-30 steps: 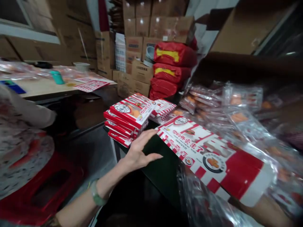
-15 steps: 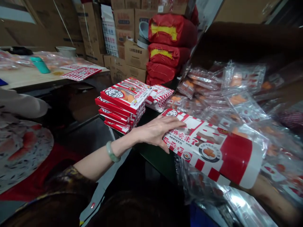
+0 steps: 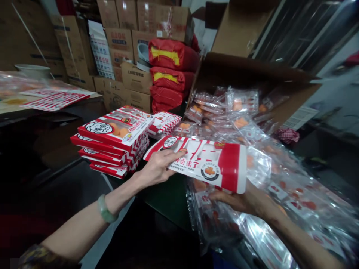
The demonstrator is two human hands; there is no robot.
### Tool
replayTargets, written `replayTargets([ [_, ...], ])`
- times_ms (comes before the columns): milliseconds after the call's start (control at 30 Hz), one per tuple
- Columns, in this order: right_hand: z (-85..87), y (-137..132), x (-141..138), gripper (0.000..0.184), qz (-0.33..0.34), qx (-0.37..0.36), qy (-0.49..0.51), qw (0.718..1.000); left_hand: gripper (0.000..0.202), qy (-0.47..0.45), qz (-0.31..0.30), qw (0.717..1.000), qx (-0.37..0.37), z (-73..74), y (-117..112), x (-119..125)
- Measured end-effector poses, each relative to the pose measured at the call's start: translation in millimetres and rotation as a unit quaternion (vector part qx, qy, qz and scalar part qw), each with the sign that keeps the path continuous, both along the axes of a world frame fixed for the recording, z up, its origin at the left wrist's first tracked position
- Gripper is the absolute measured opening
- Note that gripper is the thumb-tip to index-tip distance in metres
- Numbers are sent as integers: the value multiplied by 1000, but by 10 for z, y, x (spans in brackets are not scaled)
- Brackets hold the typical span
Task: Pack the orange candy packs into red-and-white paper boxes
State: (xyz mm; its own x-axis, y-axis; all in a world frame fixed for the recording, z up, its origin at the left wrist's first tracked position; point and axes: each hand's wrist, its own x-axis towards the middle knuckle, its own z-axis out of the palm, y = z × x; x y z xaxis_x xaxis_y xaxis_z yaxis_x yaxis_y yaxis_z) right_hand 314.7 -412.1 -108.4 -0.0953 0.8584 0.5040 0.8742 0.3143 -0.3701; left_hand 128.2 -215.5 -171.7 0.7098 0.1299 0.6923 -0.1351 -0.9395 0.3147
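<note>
Red-and-white carton [image 3: 196,164] printed "ARRIVED", left hand [image 3: 157,168] fingers spread on top, right hand [image 3: 238,200] fingers beneath

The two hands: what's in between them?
A red-and-white box is between them, held by the left hand and the right hand. The head view shows this.

This is a cramped packing room, something like a storeroom in a small food workshop. Brown cardboard cartons [image 3: 120,41] are stacked high along the wall beside bulging red sacks [image 3: 171,74]. Flat red-and-white food boxes [image 3: 112,134] sit piled on a green bench [image 3: 168,201], and clear plastic packets [image 3: 238,112] fill an open carton [image 3: 246,71].
</note>
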Motion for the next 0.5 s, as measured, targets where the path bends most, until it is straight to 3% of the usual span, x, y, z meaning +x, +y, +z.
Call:
replayTargets([
  [67,-4,-3,-44,14,23,41,-23,999,45,-17,37,998,40,-39,-8,-20],
  [167,-99,-54,-87,11,-7,74,-16,997,48,-47,91,989,105,-59,-57,-47],
  [333,-246,-174,-124,12,-71,55,39,995,45,-85,152,966,191,-64,-178,-51],
  [500,-250,-233,-212,17,-104,7,131,986,48,-89,158,964,193,-142,-239,-12],
])
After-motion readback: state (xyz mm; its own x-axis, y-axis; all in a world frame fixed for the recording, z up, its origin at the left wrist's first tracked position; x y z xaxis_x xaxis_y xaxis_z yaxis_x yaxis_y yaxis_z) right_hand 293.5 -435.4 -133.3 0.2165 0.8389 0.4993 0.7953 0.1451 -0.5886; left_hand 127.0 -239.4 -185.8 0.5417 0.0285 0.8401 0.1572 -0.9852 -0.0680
